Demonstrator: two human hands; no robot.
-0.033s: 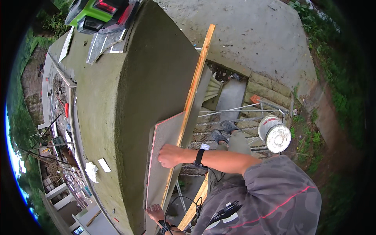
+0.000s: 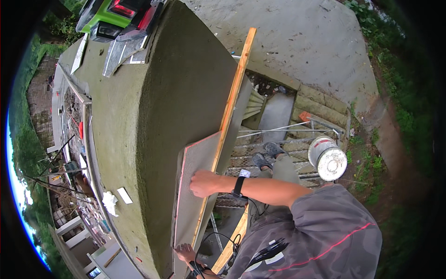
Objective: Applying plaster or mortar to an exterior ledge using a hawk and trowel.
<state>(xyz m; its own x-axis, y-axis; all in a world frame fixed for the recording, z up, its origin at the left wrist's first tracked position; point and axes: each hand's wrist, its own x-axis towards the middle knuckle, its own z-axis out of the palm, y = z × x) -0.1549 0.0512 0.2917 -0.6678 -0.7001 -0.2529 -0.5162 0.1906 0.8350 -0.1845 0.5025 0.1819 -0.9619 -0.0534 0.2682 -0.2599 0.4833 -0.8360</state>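
A thin grey slab with a reddish edge (image 2: 200, 160), which looks like a tile, lies against the sloping grey wall face (image 2: 186, 88). It rests along a long wooden batten (image 2: 238, 76). My right hand (image 2: 203, 183), with a black band at the wrist, is closed in a fist against the slab's face; nothing shows in it. Lower down, my left hand (image 2: 186, 252) touches the slab's bottom end, its fingers stretched out over the edge. Part of the left forearm is hidden by a dark cable (image 2: 234, 246).
A green and black laser level (image 2: 116, 18) stands on the wall top beside cut tile pieces (image 2: 121, 52). White scrap (image 2: 110, 202) lies farther along. Below me are scaffold mesh (image 2: 234, 162), metal poles (image 2: 278, 129) and a white bucket (image 2: 329, 162). Another timber (image 2: 232, 246) is near my body.
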